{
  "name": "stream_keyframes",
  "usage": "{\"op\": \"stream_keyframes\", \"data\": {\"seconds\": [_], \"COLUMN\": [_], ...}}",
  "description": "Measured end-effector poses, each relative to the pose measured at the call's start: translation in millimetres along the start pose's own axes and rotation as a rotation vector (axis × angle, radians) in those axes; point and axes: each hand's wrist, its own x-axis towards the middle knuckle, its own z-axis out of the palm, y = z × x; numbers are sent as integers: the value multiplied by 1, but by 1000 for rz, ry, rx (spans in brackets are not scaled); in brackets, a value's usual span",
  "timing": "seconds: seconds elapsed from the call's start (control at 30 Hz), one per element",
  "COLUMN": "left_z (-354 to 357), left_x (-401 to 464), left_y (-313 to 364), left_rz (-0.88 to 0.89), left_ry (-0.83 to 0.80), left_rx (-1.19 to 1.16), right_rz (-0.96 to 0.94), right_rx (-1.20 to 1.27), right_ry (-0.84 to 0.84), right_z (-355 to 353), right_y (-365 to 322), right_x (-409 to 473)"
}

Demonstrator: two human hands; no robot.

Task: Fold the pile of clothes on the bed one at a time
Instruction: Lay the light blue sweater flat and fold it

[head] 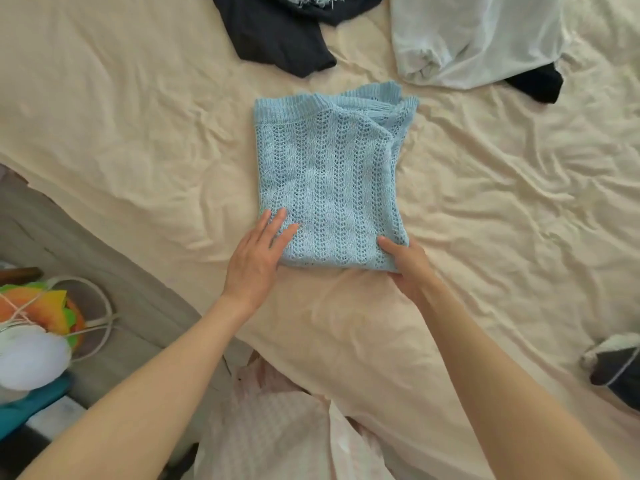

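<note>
Left hand (pixel 258 252) lies flat, fingers straight, on near-left corner of folded blue knit sweater (pixel 329 181); right hand (pixel 407 263) pinches near-right corner, thumb on top, grip closed on the knit; sweater sits mid-bed on cream sheet (pixel 138 116); beyond it, apart: dark garment (pixel 277 39), white garment (pixel 478 36).

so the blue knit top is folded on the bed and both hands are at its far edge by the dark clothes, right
Not quite. The head view shows the blue knit top folded on the bed, but the left hand and right hand are at its near edge, away from the dark clothes.
</note>
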Motion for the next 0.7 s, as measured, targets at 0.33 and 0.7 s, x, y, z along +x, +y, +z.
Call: {"op": "stream_keyframes", "data": {"seconds": [0.33, 0.7], "left_z": [-38, -51], "left_x": [-63, 54], "left_y": [-1, -25], "left_rz": [-342, -583], "left_ry": [-257, 33], "left_rx": [-527, -669], "right_rz": [399, 155], "right_rx": [-13, 79], "right_ry": [-128, 56], "right_z": [-48, 6], "right_y": [8, -79], "right_x": [-80, -42]}}
